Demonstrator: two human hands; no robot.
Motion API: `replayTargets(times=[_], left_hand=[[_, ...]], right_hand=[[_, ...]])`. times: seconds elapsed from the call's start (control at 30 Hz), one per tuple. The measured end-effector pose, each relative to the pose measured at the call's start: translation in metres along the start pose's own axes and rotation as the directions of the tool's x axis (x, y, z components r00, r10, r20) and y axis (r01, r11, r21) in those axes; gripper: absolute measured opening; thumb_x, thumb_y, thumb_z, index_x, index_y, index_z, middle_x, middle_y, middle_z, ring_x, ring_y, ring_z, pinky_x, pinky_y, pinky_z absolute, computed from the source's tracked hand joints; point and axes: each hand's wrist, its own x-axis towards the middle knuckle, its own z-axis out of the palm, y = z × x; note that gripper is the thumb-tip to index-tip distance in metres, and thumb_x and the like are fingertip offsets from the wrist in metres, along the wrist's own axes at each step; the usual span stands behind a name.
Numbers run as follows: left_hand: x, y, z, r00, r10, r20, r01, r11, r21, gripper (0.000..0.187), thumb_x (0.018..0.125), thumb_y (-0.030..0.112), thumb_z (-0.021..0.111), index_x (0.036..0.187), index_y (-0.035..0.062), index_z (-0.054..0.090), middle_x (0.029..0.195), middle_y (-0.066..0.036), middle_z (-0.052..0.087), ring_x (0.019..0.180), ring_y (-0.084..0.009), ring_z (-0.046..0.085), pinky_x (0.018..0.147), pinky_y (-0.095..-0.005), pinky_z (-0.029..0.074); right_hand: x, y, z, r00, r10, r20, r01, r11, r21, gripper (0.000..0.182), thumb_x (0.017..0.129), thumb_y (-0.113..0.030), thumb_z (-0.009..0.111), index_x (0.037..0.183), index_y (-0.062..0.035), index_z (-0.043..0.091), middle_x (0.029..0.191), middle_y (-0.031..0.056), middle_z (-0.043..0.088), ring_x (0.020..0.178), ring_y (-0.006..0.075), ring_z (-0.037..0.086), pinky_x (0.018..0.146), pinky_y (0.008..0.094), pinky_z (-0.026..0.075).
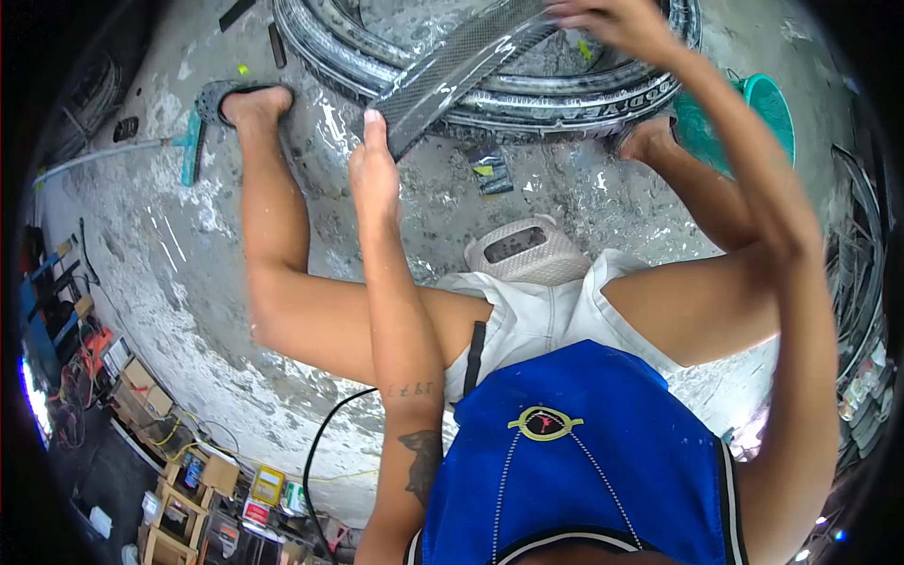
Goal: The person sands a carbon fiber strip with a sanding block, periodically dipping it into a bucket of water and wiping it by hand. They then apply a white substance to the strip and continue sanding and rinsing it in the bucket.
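A long, glossy black panel with a carbon-fibre weave [461, 71] slants across the top of the view above a stack of wet tyres [565, 105]. My left hand [375, 169] grips its lower end, thumb on the upper face. My right hand [617, 26], slightly blurred, is at the panel's far end with its fingers bent and close together. The top edge of the view cuts that end off, and whatever lies under those fingers is hidden. Between my feet, a dark wet sheet with a yellow piece on it [490, 171] lies on the floor.
A green bucket [774, 108] stands by my right foot. Left of my left foot lies a teal floor squeegee [193, 146]. Beneath me is a beige plastic stool [494, 249]. Wooden shelving [179, 508] with cans fills the lower left; black tubing [859, 245] lines the right.
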Motion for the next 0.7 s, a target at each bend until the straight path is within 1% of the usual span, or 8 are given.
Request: replayTargets(times=[0.23, 0.3, 0.37, 0.43, 0.47, 0.53, 0.57, 0.7], left_hand=[[-0.045, 0.008, -0.029, 0.869, 0.478, -0.131, -0.333, 0.758, 0.56, 0.063, 0.093, 0.044, 0.072, 0.132, -0.0047, 0.06, 0.132, -0.018, 0.064, 0.122, -0.0313, 0.059, 0.106, -0.042, 0.042], [-0.046, 0.014, -0.034, 0.618, 0.786, 0.017, -0.555, 0.42, 0.718, 0.068, 0.08, 0.028, 0.086, 0.136, -0.0001, 0.06, 0.142, -0.023, 0.057, 0.133, -0.036, 0.052, 0.113, -0.0455, 0.037], [-0.032, 0.016, -0.032, 0.562, 0.809, 0.173, -0.611, 0.266, 0.745, 0.068, 0.076, 0.021, 0.086, 0.137, 0.0027, 0.061, 0.145, -0.022, 0.055, 0.136, -0.0367, 0.05, 0.114, -0.0466, 0.036], [-0.018, 0.015, -0.032, 0.505, 0.801, 0.32, -0.649, 0.109, 0.753, 0.07, 0.072, 0.013, 0.085, 0.138, 0.0055, 0.062, 0.148, -0.022, 0.052, 0.138, -0.0374, 0.047, 0.114, -0.0478, 0.036], [-0.009, 0.011, -0.033, 0.493, 0.767, 0.411, -0.667, 0.03, 0.745, 0.074, 0.067, 0.006, 0.081, 0.139, 0.0105, 0.062, 0.15, -0.019, 0.051, 0.139, -0.0346, 0.046, 0.115, -0.049, 0.034], [-0.001, 0.01, -0.026, 0.442, 0.745, 0.5, -0.7, -0.062, 0.711, 0.079, 0.06, -0.006, 0.068, 0.137, 0.0132, 0.065, 0.146, -0.012, 0.058, 0.135, -0.0273, 0.053, 0.114, -0.0474, 0.035], [-0.003, 0.011, -0.025, 0.453, 0.738, 0.5, -0.695, -0.059, 0.717, 0.079, 0.06, -0.006, 0.068, 0.137, 0.0132, 0.065, 0.146, -0.012, 0.058, 0.135, -0.0273, 0.053, 0.114, -0.0474, 0.035], [-0.008, 0.023, -0.023, 0.371, 0.793, 0.484, -0.736, -0.066, 0.674, 0.062, 0.07, -0.009, 0.06, 0.13, 0.0035, 0.068, 0.127, -0.013, 0.071, 0.121, -0.0297, 0.066, 0.11, -0.0454, 0.043]], right_hand=[[-0.233, 0.138, -0.2, 0.69, 0.682, -0.244, -0.722, 0.67, -0.17, 0.037, 0.101, -0.031, 0.065, 0.122, -0.0005, 0.07, 0.115, 0.0066, 0.073, 0.102, 0.0122, 0.066, 0.093, 0.0271, 0.05], [-0.344, 0.207, -0.206, 0.473, 0.811, -0.346, -0.878, 0.467, -0.106, 0.043, 0.1, -0.041, 0.065, 0.119, -0.0028, 0.071, 0.099, 0.0057, 0.072, 0.097, 0.0153, 0.066, 0.091, 0.0304, 0.05], [-0.375, 0.195, -0.168, -0.006, 0.998, 0.056, -1.0, -0.005, -0.008, 0.043, 0.1, -0.04, 0.062, 0.12, -0.0035, 0.072, 0.104, 0.011, 0.074, 0.105, 0.0183, 0.068, 0.095, 0.0329, 0.051], [-0.275, 0.121, 0.055, 0.02, 0.913, 0.407, -0.587, 0.341, -0.734, 0.06, 0.098, -0.05, 0.042, 0.144, -0.0118, 0.051, 0.146, 0.0057, 0.044, 0.138, 0.0235, 0.04, 0.114, 0.0466, 0.03], [-0.215, 0.076, 0.16, 0.032, 0.826, 0.563, -0.24, 0.553, -0.798, 0.071, 0.097, -0.055, 0.032, 0.157, -0.016, 0.04, 0.167, 0.003, 0.029, 0.154, 0.0261, 0.026, 0.124, 0.0535, 0.02], [-0.278, 0.142, 0.231, 0.525, 0.752, 0.397, -0.749, 0.63, -0.203, 0.069, 0.099, -0.051, 0.029, 0.157, -0.0146, 0.04, 0.165, 0.0056, 0.033, 0.151, 0.0283, 0.033, 0.122, 0.049, 0.026], [-0.299, 0.153, 0.248, 0.634, 0.701, 0.325, -0.728, 0.684, -0.055, 0.068, 0.1, -0.05, 0.028, 0.157, -0.0139, 0.04, 0.164, 0.0069, 0.035, 0.15, 0.0294, 0.036, 0.122, 0.0468, 0.029], [-0.333, 0.182, 0.21, 0.628, 0.691, 0.359, -0.76, 0.643, 0.092, 0.053, 0.099, -0.039, 0.041, 0.142, -0.01, 0.051, 0.139, 0.0065, 0.049, 0.126, 0.0244, 0.048, 0.106, 0.0391, 0.038]])
